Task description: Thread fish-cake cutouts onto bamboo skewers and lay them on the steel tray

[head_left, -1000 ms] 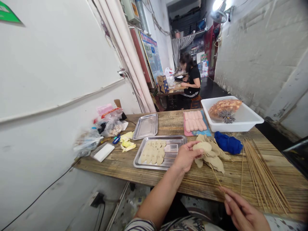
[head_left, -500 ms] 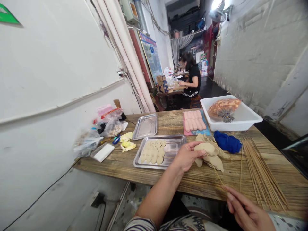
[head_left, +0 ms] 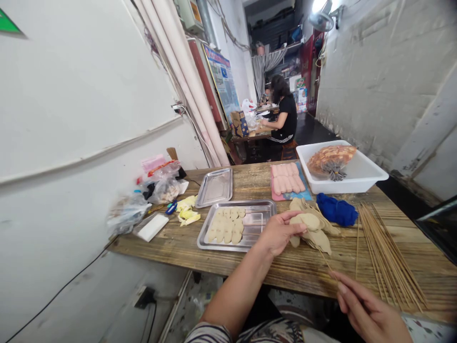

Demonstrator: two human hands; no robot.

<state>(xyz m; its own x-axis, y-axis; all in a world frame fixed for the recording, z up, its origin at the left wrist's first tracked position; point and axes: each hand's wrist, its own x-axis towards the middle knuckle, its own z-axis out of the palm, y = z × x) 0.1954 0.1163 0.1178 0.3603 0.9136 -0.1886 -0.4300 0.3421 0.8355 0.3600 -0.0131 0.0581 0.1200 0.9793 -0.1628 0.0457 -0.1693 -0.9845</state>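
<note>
My left hand (head_left: 280,234) pinches a thin beige oval slice (head_left: 310,221) between thumb and fingers, above a loose heap of similar slices (head_left: 323,242). A thin bamboo skewer (head_left: 323,258) is held near its lower part by my right hand (head_left: 364,305). It slants up to the near edge of the slice; whether its tip is inside, I cannot tell. Left of my left hand, a metal tray (head_left: 255,217) holds rows of beige slices (head_left: 225,226) on skewers. To the right lies a spread bundle of bamboo skewers (head_left: 389,257).
A crumpled blue bag (head_left: 336,209) sits behind the heap. Behind it stand a white tub (head_left: 371,183) with a bagged food item and a pack of pink sausages (head_left: 287,178). Another metal tray (head_left: 214,188) and plastic bags (head_left: 128,207) are leftward. A person (head_left: 285,114) sits farther back.
Very little differs. My right hand and the skewer have moved slightly up toward the slice, while my left hand keeps its pinch. The seated person's arm has shifted a little.
</note>
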